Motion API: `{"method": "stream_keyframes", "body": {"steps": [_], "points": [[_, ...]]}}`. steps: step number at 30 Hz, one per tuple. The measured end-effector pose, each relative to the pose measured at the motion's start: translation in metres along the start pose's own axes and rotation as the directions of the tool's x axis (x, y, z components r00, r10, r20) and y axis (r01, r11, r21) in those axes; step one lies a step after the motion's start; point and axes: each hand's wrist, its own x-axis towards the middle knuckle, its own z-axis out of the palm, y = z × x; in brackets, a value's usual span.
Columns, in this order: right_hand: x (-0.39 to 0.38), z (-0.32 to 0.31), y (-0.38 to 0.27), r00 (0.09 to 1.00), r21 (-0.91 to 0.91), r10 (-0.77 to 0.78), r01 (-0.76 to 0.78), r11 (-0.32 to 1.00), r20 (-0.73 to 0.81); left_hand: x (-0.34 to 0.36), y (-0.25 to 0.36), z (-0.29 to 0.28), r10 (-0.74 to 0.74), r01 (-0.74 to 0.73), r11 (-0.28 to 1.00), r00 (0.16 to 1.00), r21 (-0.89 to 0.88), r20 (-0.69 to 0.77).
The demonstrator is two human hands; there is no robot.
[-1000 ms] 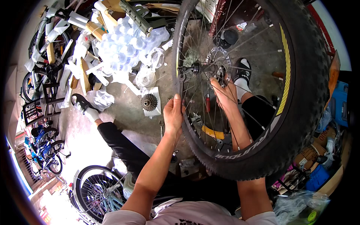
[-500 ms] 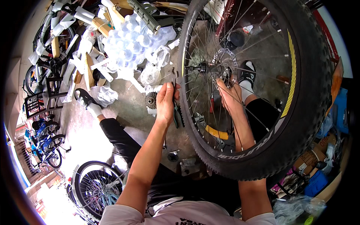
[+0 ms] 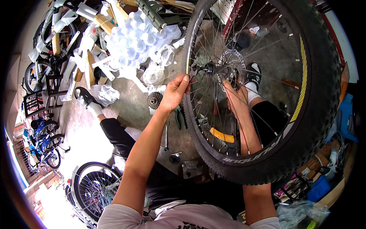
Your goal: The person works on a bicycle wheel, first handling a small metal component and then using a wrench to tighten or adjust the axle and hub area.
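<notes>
A bicycle wheel with black knobby tyre (image 3: pixel 267 171) fills the right side, with its hub (image 3: pixel 206 68) and perforated brake disc (image 3: pixel 230 53) inside. My left hand (image 3: pixel 176 91) grips a thin dark wrench (image 3: pixel 192 71) at the near rim, its head by the axle end. My right hand (image 3: pixel 238 97) reaches behind the spokes with fingers curled beside the hub and disc; what it grips is hidden. Below my left hand lie a cassette (image 3: pixel 154 100), pliers (image 3: pixel 177 117) and a long wrench (image 3: pixel 166 135) on the concrete floor.
Wrapped parts, cardboard and bottled water (image 3: pixel 135 42) crowd the upper left. Several bicycles (image 3: pixel 49 143) stand at the left, another wheel (image 3: pixel 91 191) lower left. My legs straddle the work. Blue cases (image 3: pixel 346 118), boxes and plastic bags clutter the right edge.
My left hand with the wrench moved left off the rim, then back up and rightward toward the axle end. The wheel and my right hand shifted slightly right in view.
</notes>
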Motion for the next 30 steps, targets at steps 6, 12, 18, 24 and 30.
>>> {"method": "stream_keyframes", "body": {"steps": [6, 12, 18, 24, 30], "points": [[-0.002, -0.003, -0.005, 1.0, -0.094, 0.03, -0.031, 0.995, -0.004, 0.005, 0.012, -0.008, -0.029, 0.01, 0.985, 0.994, 0.173, 0.107], [0.002, -0.003, -0.001, 1.0, -0.218, 0.008, -0.008, 0.976, 0.001, -0.06, 0.044, 0.033, 0.155, -0.053, 0.803, 0.98, 0.593, -0.122], [0.006, -0.008, 0.012, 0.998, -0.172, 0.03, -0.039, 0.984, -0.059, -0.094, 0.058, 0.062, 0.177, -0.045, 0.746, 0.975, 0.664, -0.133], [0.003, -0.005, -0.001, 1.0, 0.081, 0.002, 0.0, 0.997, -0.025, -0.109, 0.031, 0.027, -0.14, 0.108, 0.986, 0.952, -0.129, -0.273], [-0.001, -0.002, -0.007, 1.0, 0.083, 0.03, -0.029, 0.996, -0.007, -0.092, 0.014, 0.001, -0.102, 0.075, 0.987, 0.977, -0.144, -0.187]]}}
